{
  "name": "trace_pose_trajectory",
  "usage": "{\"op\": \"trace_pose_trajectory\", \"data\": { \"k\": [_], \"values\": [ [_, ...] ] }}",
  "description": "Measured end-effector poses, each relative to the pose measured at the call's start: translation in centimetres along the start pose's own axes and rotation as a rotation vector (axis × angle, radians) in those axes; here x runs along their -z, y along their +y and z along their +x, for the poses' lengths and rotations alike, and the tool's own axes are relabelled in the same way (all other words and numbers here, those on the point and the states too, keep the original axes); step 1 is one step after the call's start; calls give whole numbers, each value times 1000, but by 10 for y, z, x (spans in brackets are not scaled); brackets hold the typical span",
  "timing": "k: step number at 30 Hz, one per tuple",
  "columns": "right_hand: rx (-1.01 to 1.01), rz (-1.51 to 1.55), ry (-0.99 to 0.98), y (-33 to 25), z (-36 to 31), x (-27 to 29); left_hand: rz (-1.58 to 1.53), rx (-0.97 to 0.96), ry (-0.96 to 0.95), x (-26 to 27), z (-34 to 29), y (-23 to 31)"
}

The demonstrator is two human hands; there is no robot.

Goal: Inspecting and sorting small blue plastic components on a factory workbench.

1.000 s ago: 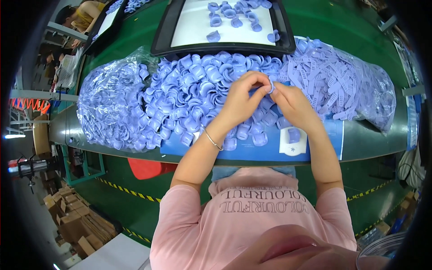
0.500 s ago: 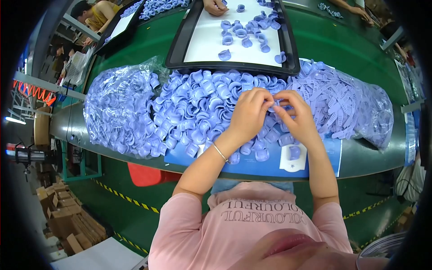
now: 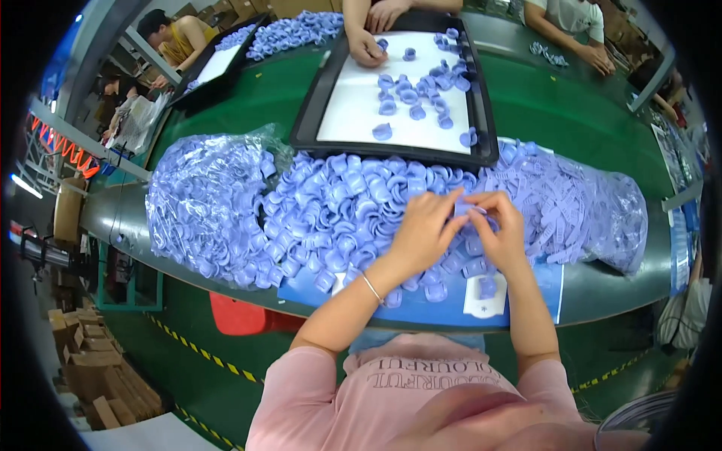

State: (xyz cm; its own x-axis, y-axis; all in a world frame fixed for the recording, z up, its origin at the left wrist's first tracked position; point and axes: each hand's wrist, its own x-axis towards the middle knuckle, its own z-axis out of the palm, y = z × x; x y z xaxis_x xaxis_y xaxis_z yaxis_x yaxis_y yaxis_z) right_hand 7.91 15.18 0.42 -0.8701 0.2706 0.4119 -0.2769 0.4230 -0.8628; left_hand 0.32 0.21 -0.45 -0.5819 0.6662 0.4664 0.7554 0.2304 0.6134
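Note:
My left hand [image 3: 427, 227] and my right hand [image 3: 502, 229] meet in front of my chest, fingertips pinched on a small lilac plastic piece [image 3: 463, 208]. Fingers cover most of it, so its full shape cannot be made out. Beneath and left of my hands spreads a heap of curved blue-lilac plastic pieces [image 3: 338, 203]. To the right lies a pile of flat lilac slotted straps [image 3: 549, 199], partly inside a clear bag. One curved piece [image 3: 487, 287] rests on a white card [image 3: 475, 307] near the table's front edge.
Beyond the heap stands a black tray [image 3: 301, 128] with a white liner and several ring-shaped lilac pieces [image 3: 410, 94]. A co-worker's hand [image 3: 366, 49] reaches into it. A clear bag of curved pieces [image 3: 203, 210] lies left; a blue sheet [image 3: 526, 301] lies underneath. Another person sits far right.
The view has tilted, so the table sits lower in the picture and more of the co-workers shows. My fingers have shifted around the small piece, which shows more clearly between them.

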Motion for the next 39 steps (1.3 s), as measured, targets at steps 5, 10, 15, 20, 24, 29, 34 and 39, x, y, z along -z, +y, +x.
{"op": "trace_pose_trajectory", "data": {
  "k": [5, 10, 15, 20, 24, 29, 34, 39],
  "values": [
    [-79, 68, 57, 7, -1, 0, 65, -157, 98, -11, -5, 0],
    [-137, -10, 192, 9, 0, 2, 54, -168, 125, -6, -5, 5],
    [-53, -49, 162, 11, 0, 1, -88, -8, 79, -2, -3, 10],
    [110, -232, 136, -4, 2, -1, -219, 54, 67, -3, -5, 3],
    [169, -317, 168, -1, 2, 0, -240, 45, 43, -7, -7, -2],
    [213, -348, 206, -12, 3, -3, -246, 62, 99, -3, -7, 0],
    [299, -469, 262, -14, 4, -4, -296, 66, 158, -1, -1, 4],
    [344, -612, 216, -12, 10, -3, -168, 20, 194, -1, -1, 3]
  ]
}}
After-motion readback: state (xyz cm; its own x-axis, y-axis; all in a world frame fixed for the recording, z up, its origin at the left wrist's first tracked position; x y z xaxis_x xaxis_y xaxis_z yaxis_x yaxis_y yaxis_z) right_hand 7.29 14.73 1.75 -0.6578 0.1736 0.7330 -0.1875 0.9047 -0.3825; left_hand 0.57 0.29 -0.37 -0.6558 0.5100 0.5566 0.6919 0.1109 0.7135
